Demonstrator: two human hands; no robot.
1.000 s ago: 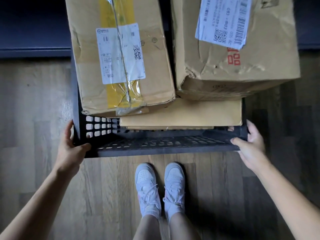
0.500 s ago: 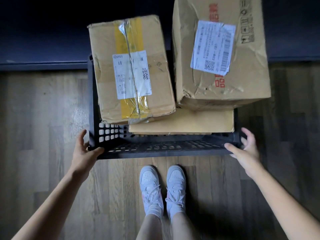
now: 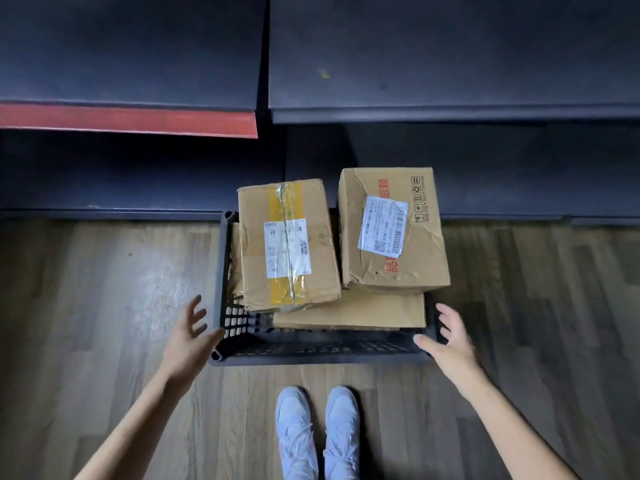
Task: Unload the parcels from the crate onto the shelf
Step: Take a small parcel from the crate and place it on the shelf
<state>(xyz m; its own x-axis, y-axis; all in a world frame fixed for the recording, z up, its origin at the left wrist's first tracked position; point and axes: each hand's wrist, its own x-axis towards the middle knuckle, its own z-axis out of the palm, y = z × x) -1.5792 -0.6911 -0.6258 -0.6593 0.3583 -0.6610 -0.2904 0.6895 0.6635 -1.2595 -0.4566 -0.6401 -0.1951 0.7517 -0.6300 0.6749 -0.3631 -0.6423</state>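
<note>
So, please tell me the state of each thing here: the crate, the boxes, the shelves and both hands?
Crate: on the floor, still loaded.
Taped box: sealed, creased, on top at left.
Labelled box: sealed, crumpled, on top at right.
Flat box: lying under the other two.
Shelves: bare where visible.
Left hand: open, beside the crate's corner.
Right hand: open, beside the other corner.

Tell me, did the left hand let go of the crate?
Yes. The left hand earlier gripped the black crate at its near-left corner; now it is open, fingers spread, beside that corner.
</note>
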